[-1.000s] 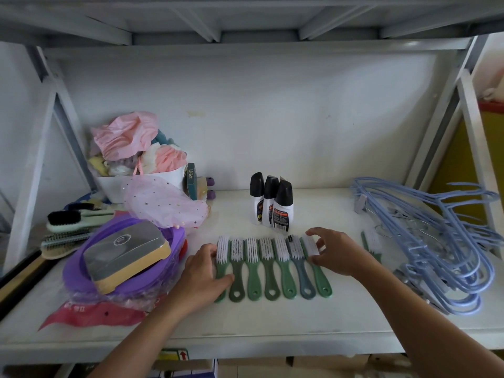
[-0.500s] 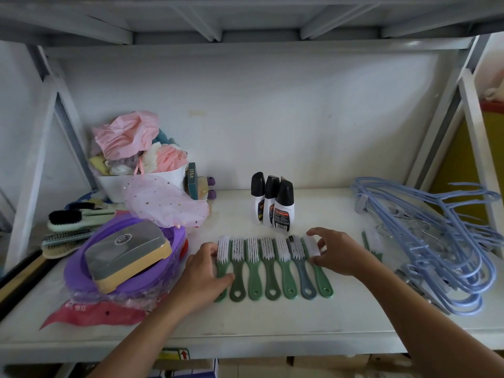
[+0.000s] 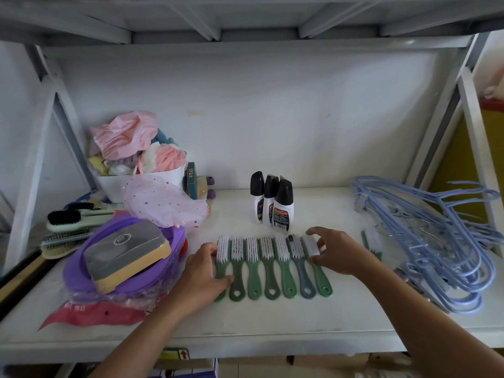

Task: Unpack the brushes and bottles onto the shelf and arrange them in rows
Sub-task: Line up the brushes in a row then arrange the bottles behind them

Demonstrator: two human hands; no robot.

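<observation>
Several small brushes (image 3: 270, 268) with green handles and white bristles lie side by side in a row on the white shelf (image 3: 272, 323); one handle is grey-blue. My left hand (image 3: 201, 271) rests against the leftmost brush, thumb along its handle. My right hand (image 3: 336, 252) pinches the head of the rightmost brush (image 3: 317, 264) with curled fingers. Behind the row stand three white bottles (image 3: 271, 204) with black caps, close together. One more green brush (image 3: 372, 244) lies apart to the right, partly hidden by my right wrist.
A heap of pale blue hangers (image 3: 433, 241) fills the right side. On the left sit a purple basin (image 3: 122, 271) holding a grey and tan box, larger brushes (image 3: 68, 227), and a white tub (image 3: 141, 181) of pink cloths. The upper shelf hangs overhead.
Almost nothing differs. Both hands stay at the two ends of the brush row; the right hand's fingers have shifted slightly on the rightmost brush head.
</observation>
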